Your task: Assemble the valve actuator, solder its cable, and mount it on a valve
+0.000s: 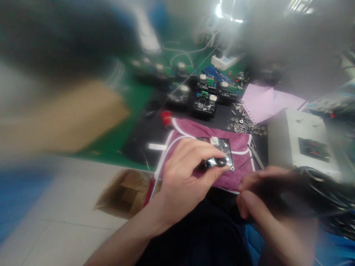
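- One board (pixel 227 146), partly covered, lies on the towel (pixel 199 127) right of centre, long axis unclear.
- Left hand (pixel 183 173), nearer, at its lower left, pinches a black knob (pixel 221 162) over it.
- Right hand (pixel 270 218), lower right, apart, grips a blurred dark object (pixel 284 195).

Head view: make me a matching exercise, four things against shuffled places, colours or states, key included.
1. Cloth
2. Papers
3. Metal rings
4. Left hand

A. Pale pink
B. At the circuit board
C. Purplish red, white edging
D. Small, scattered beside something pink

Pairs: 1-C, 2-A, 3-D, 4-B
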`<state>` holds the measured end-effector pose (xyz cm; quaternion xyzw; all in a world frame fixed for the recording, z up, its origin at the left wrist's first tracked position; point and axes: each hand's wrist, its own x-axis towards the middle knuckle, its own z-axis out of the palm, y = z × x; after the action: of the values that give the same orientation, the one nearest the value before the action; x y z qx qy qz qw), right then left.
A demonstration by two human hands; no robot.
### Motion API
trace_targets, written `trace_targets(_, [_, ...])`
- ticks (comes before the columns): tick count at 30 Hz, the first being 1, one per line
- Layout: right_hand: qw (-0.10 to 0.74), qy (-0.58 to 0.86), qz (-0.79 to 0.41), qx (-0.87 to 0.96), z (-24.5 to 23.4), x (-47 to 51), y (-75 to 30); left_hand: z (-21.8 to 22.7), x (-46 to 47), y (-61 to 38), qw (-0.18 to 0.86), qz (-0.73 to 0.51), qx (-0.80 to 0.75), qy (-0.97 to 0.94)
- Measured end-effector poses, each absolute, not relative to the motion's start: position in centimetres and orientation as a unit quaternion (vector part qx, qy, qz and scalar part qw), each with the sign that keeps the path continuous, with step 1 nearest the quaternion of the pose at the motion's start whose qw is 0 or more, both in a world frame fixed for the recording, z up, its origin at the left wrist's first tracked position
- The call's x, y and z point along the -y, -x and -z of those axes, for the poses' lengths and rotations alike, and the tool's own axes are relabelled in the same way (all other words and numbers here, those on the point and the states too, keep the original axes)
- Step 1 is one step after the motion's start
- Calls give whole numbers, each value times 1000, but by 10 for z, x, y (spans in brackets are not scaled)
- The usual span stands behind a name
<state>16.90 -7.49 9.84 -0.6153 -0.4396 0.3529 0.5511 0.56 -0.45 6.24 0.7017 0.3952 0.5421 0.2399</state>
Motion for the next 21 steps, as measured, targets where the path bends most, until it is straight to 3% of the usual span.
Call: trace_targets(21, [550,651,-354,384,-104,69,-169,-69,1,4,179,-491,-430,-736])
